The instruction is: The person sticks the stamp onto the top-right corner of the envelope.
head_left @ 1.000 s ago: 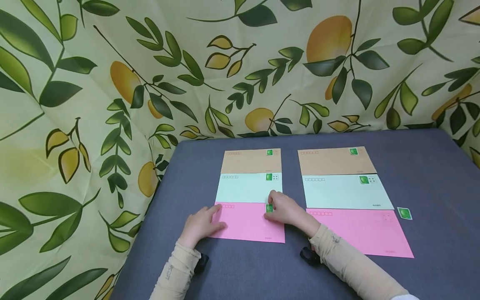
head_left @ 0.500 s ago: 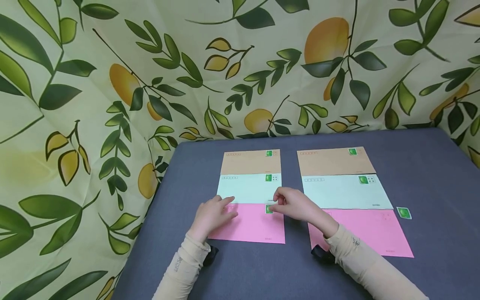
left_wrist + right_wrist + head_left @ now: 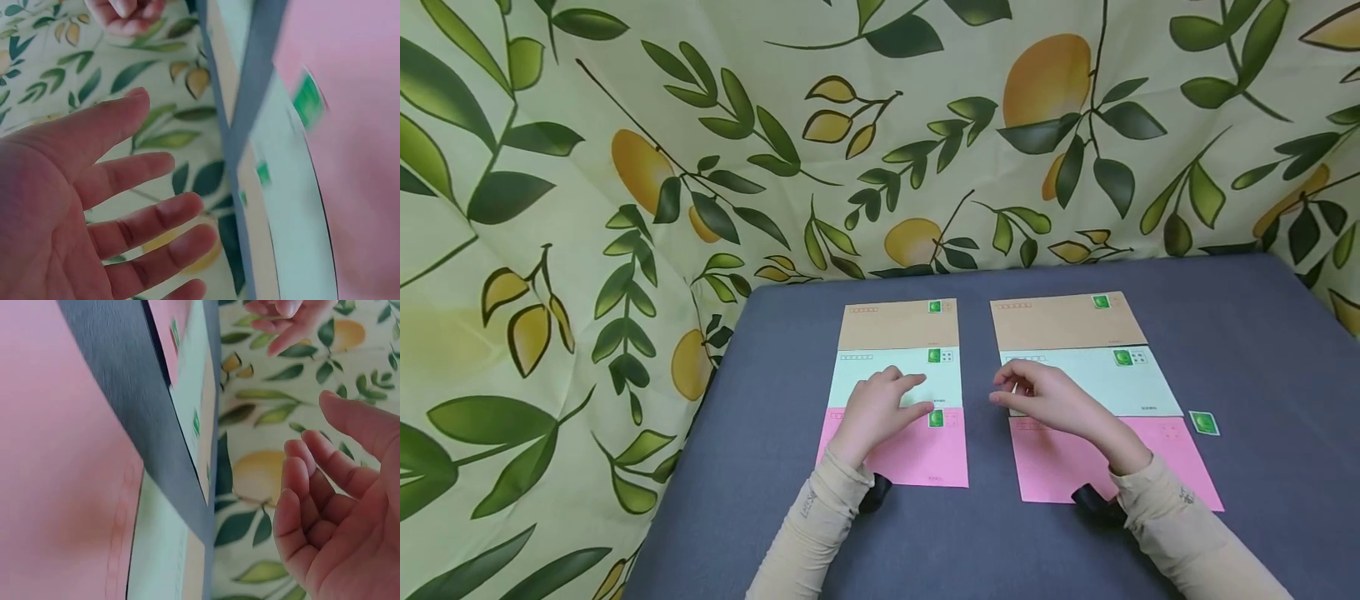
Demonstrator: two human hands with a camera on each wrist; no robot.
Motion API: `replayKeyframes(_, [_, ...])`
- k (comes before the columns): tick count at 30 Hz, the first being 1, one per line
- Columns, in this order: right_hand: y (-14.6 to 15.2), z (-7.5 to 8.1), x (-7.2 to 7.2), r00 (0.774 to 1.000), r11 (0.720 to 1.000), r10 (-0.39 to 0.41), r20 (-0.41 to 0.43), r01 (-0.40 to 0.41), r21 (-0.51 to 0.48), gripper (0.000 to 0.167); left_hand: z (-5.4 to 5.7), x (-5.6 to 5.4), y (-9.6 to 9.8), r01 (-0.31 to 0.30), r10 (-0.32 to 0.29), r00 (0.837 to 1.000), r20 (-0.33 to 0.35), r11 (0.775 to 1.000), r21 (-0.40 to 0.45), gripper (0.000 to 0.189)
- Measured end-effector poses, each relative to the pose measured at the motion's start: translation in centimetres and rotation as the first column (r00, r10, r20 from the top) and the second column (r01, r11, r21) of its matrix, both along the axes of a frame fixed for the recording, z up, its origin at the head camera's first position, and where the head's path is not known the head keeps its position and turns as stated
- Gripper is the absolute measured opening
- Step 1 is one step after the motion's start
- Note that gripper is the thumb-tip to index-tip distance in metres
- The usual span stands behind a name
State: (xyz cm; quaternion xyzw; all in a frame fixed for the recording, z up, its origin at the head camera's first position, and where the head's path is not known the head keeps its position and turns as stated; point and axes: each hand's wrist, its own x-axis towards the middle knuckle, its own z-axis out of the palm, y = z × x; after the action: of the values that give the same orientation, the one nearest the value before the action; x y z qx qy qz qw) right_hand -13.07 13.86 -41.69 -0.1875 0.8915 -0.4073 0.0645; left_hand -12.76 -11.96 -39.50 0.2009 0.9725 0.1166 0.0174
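Observation:
Spread fingers of my left hand (image 3: 880, 410) hover over the left pink envelope (image 3: 925, 467) and light blue envelope (image 3: 901, 358), thumb close to the green stamp (image 3: 936, 418) on the pink one. In the left wrist view that hand (image 3: 119, 194) holds nothing. My right hand (image 3: 1060, 404) is above the right light blue envelope (image 3: 1075, 360) and right pink envelope (image 3: 1157, 458). Its fingers curl loosely around nothing, as the hand (image 3: 350, 506) in the right wrist view confirms. A loose green stamp (image 3: 1204, 423) lies on the table right of the right-hand envelopes.
Tan envelopes (image 3: 895, 327) top both columns, each bearing a green stamp. Both light blue envelopes carry green stamps too. The dark blue-grey table (image 3: 970, 542) runs back to a leaf-patterned cloth (image 3: 737, 208).
My right hand has left the stamp on the left pink envelope and moved right over the other column. The left hand has shifted right and forward from the pink envelope's left corner.

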Motion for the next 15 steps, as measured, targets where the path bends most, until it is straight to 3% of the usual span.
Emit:
replayKeyframes(9, [3.8,-0.1,1.4,0.999,0.998,-0.036,-0.022,0.037,0.048,0.025,0.3,0.0,5.5,0.104,-0.104,0.994,-0.014,0.994,-0.017,0.044])
replayKeyframes(15, [6.9,-0.5,2.5,0.994,0.993,-0.106,-0.013,0.106,0.057,0.026,0.0,0.6,8.6,0.154,-0.155,0.988,-0.018,0.987,-0.044,0.043])
